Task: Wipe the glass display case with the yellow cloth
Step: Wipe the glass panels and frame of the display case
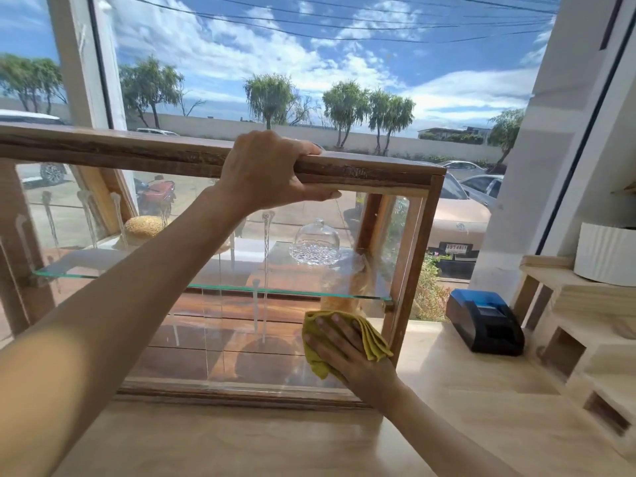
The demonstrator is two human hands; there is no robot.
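Observation:
The glass display case (220, 332) has a dark wooden frame and stands on a pale wooden counter in front of a big window. White streaks run down its front pane. My left hand (268, 170) grips the case's wooden top rail. My right hand (347, 352) presses the folded yellow cloth (371, 339) flat against the lower right corner of the front glass, fingers spread over it. Inside, a glass shelf (137, 277) carries a clear domed dish (315, 244) and a round bread loaf (142, 226).
A black and blue receipt printer (483, 321) sits on the counter (447, 407) just right of the case. Farther right stands a pale wooden rack (585, 339) with a white ribbed pot (605, 253) on top. Parked cars and trees show through the window.

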